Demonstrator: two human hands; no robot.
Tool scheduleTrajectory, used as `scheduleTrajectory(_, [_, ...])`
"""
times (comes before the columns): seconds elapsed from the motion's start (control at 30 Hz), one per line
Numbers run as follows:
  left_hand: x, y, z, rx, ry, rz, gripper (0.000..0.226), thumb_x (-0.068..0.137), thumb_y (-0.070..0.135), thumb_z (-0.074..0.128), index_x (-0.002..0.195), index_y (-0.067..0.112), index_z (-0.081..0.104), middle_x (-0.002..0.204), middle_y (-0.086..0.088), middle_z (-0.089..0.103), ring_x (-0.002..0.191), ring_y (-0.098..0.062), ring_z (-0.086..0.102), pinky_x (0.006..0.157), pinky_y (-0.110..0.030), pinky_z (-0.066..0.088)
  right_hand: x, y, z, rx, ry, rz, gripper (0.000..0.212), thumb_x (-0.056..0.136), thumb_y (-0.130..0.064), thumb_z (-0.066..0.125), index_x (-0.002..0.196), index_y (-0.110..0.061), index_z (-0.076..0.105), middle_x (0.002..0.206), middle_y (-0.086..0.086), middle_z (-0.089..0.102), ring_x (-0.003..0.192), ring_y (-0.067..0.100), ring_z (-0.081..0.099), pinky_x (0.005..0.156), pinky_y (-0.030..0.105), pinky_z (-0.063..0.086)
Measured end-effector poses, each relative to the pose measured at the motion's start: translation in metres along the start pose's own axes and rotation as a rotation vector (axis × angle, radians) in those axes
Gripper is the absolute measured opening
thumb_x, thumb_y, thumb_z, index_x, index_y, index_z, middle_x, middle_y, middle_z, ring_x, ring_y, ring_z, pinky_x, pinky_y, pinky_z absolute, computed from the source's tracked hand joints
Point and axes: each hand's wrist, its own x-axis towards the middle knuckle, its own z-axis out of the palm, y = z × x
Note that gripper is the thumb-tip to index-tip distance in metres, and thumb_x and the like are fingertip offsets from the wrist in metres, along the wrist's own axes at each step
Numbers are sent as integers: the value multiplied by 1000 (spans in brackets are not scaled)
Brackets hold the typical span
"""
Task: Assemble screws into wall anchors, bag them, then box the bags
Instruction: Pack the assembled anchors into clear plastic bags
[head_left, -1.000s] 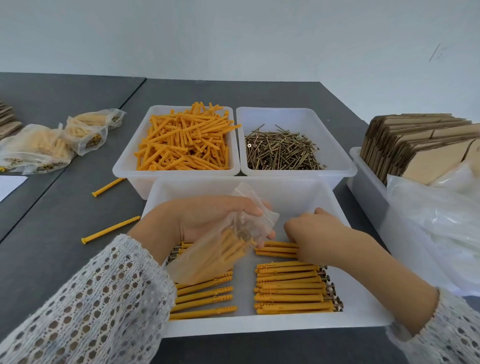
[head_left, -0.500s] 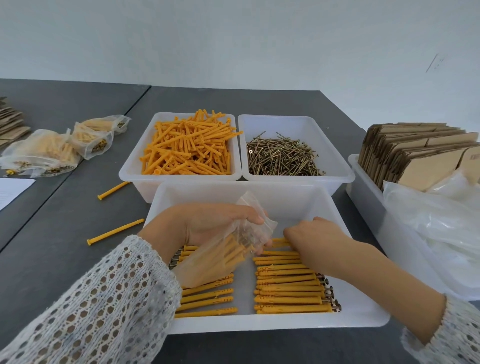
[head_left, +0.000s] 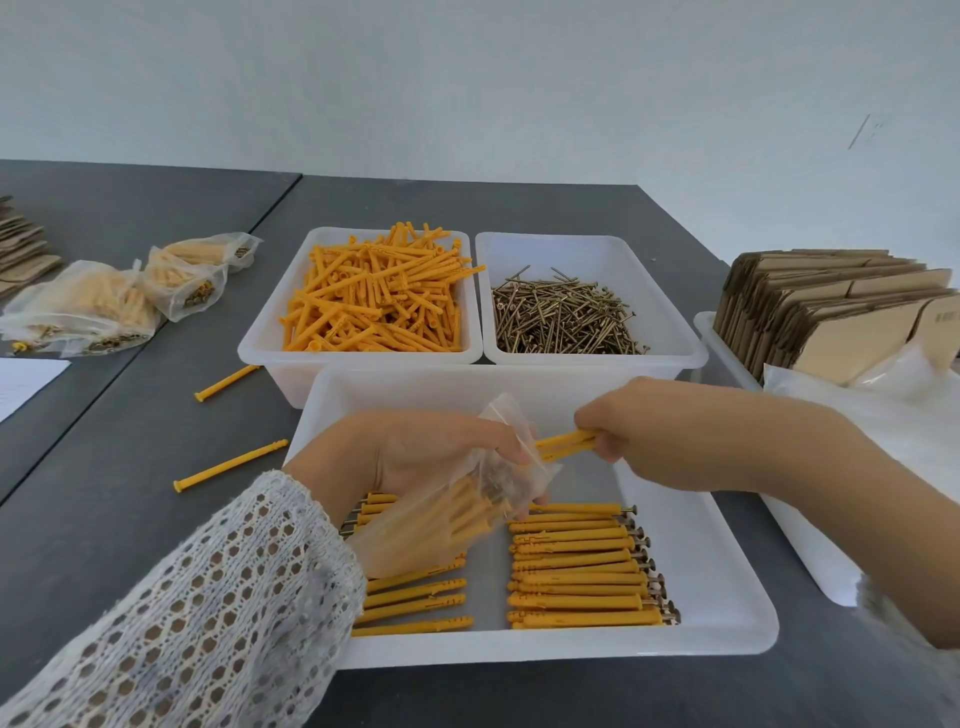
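My left hand (head_left: 436, 452) grips a clear plastic bag (head_left: 457, 509) partly filled with orange anchors, held over the near white tray (head_left: 727, 587). My right hand (head_left: 654, 431) pinches a few assembled orange anchors (head_left: 563, 446), their tips at the bag's open mouth. Two rows of assembled anchors with screws (head_left: 582, 571) lie in the near tray, the left row partly hidden under the bag. Behind it stand a bin of loose orange anchors (head_left: 379, 301) and a bin of loose screws (head_left: 561, 317).
Filled bags (head_left: 104, 306) lie at the far left near a white sheet (head_left: 23, 379). Two loose anchors (head_left: 228, 465) lie on the grey table left of the trays. A right-hand bin holds flat cardboard boxes (head_left: 831, 306) and empty plastic bags (head_left: 883, 415).
My right hand has lifted a few anchors out of the right row and brought them up to the bag's mouth. The left hand keeps holding the bag.
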Motion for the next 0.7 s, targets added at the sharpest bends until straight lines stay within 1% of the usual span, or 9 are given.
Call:
scheduleTrajectory(0.13, [-2, 2, 3, 16, -83, 2, 56, 87, 18, 55, 135, -9, 46, 122, -25, 55, 109, -35, 51, 97, -43, 43, 5, -16, 1, 126, -29, -167, 25, 104, -14, 34, 105, -21, 58, 98, -2, 58, 92, 17, 55, 88, 34, 46])
scheduleTrajectory(0.17, [-3, 2, 4, 32, -85, 3, 56, 87, 18, 54, 134, -11, 46, 122, -25, 54, 110, -35, 49, 98, -43, 41, 8, -18, 2, 156, -17, -203, 25, 105, -16, 35, 107, -23, 59, 97, -7, 57, 90, 11, 54, 85, 30, 43])
scheduleTrajectory(0.23, [-3, 2, 4, 13, -88, 5, 58, 84, 15, 54, 134, -13, 47, 122, -25, 53, 110, -35, 48, 98, -44, 40, 13, -21, 4, 241, 35, -262, 23, 103, -16, 39, 95, -25, 58, 85, -12, 53, 75, 3, 48, 71, 21, 37])
scheduleTrajectory(0.3, [-4, 3, 3, -40, -46, 47, 54, 81, 11, 55, 129, -13, 52, 115, -23, 57, 104, -33, 54, 92, -40, 47, 16, -22, 5, 354, 107, -313, 21, 98, -11, 45, 86, -23, 58, 84, -5, 59, 72, 7, 52, 67, 22, 41])
scheduleTrajectory(0.37, [-4, 3, 3, -91, -30, 106, 49, 79, 8, 54, 123, -15, 53, 109, -24, 56, 97, -33, 54, 86, -37, 48, 17, -19, 3, 494, 162, -370, 20, 96, -5, 47, 96, -14, 64, 95, 4, 65, 87, 15, 61, 80, 33, 50])
scheduleTrajectory(0.47, [-4, 5, -1, -193, -46, 106, 35, 79, 9, 55, 110, -4, 60, 103, -20, 60, 89, -27, 59, 81, -35, 50, 17, -10, 0, 709, 189, -448, 28, 96, 7, 46, 108, -7, 67, 108, 6, 69, 105, 21, 64, 97, 43, 50])
scheduleTrajectory(0.57, [-4, 4, -6, -221, -44, 120, 35, 74, 16, 62, 108, 7, 65, 93, -10, 70, 79, -18, 66, 72, -29, 56, 18, 4, 0, 792, 293, -389, 41, 96, 11, 41, 106, -17, 69, 104, -3, 72, 99, 14, 68, 87, 32, 53])
scheduleTrajectory(0.63, [-3, 2, -10, -229, 11, 162, 36, 69, 19, 68, 104, 14, 73, 98, -13, 71, 86, -23, 65, 76, -34, 54, 22, 14, 6, 778, 415, -266, 40, 97, 5, 40, 97, -23, 68, 97, -6, 72, 86, 8, 69, 75, 25, 51])
scheduleTrajectory(0.7, [-2, 1, -10, -235, 35, 185, 27, 65, 23, 71, 90, 22, 80, 103, -15, 69, 96, -31, 58, 80, -38, 51, 26, 22, 14, 664, 446, -137, 33, 97, -3, 42, 92, -26, 65, 93, -7, 69, 81, 5, 67, 74, 24, 51])
